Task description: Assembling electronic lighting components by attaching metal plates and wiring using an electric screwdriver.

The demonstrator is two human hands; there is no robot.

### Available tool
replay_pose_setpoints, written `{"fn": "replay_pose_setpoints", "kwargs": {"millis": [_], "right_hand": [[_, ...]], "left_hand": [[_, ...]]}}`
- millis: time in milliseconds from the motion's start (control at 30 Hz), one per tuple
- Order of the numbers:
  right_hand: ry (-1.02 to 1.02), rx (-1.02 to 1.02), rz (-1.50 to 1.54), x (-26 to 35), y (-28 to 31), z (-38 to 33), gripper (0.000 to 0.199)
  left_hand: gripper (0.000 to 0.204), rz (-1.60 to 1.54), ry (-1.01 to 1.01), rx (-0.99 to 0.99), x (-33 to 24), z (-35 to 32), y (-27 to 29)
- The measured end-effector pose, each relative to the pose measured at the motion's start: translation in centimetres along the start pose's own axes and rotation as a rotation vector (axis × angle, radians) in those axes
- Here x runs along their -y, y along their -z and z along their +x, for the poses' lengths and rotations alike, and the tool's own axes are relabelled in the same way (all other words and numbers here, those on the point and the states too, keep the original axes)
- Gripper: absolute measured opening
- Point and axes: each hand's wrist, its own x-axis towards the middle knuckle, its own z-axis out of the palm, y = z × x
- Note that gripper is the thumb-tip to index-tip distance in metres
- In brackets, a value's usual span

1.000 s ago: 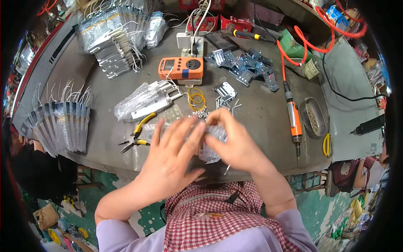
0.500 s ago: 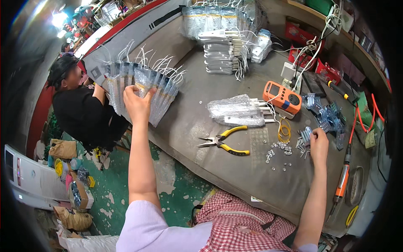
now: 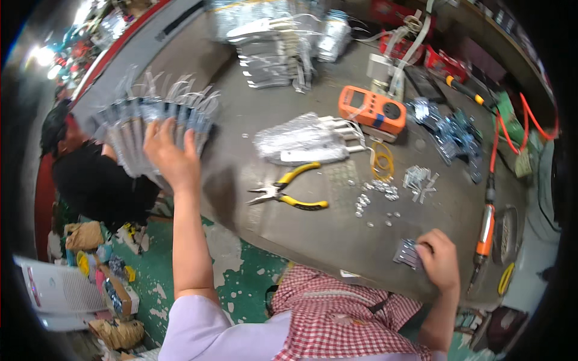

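Note:
At the left of the table, my left hand (image 3: 170,150) lies over a fanned row of bubble-wrapped pieces (image 3: 129,135) with white wires. Its fingers look apart, though motion blurs them. Near the front edge, my right hand (image 3: 438,259) pinches a small clear packet of screws (image 3: 406,254). Farther in lie loose screws (image 3: 416,180) and several small clear round pieces (image 3: 361,204). Pliers with yellow-black handles (image 3: 289,186) rest between my hands, jaws apart. Beyond them is another bubble-wrapped bundle (image 3: 304,141).
An orange meter (image 3: 370,111) stands by a heap of blue-clear packets (image 3: 448,132). Stacked white pieces (image 3: 262,57) fill the back. An orange electric screwdriver (image 3: 486,231) with a red cable hangs at the right. A person in black (image 3: 99,186) sits beyond the table's left edge.
My right hand has moved toward the table's front edge with the packet, away from the loose screws. My left hand has loosened over the wrapped row. The whole view has shifted.

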Motion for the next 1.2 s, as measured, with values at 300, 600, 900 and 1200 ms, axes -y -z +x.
{"fn": "replay_pose_setpoints", "kwargs": {"millis": [300, 600, 900, 1200], "right_hand": [[-0.199, -0.193, 0.035, -0.7, -0.2, -3.0, 0.009], [-0.248, -0.293, 0.122, -1.3, -0.6, -3.5, 0.013], [0.205, -0.236, 0.431, 6.8, -4.2, -2.7, 0.061], [0.124, -0.09, 0.359, 4.2, -8.2, -1.9, 0.045]], "left_hand": [[0.047, -0.623, -0.269, 0.912, -13.0, -2.2, -5.6], [0.061, -0.628, -0.069, 1.217, -12.6, -0.4, -4.6], [0.076, -1.222, -0.019, 0.767, -19.5, -8.2, 10.2], [0.099, -1.646, 0.083, 1.304, -17.1, -10.3, 9.1]]}}
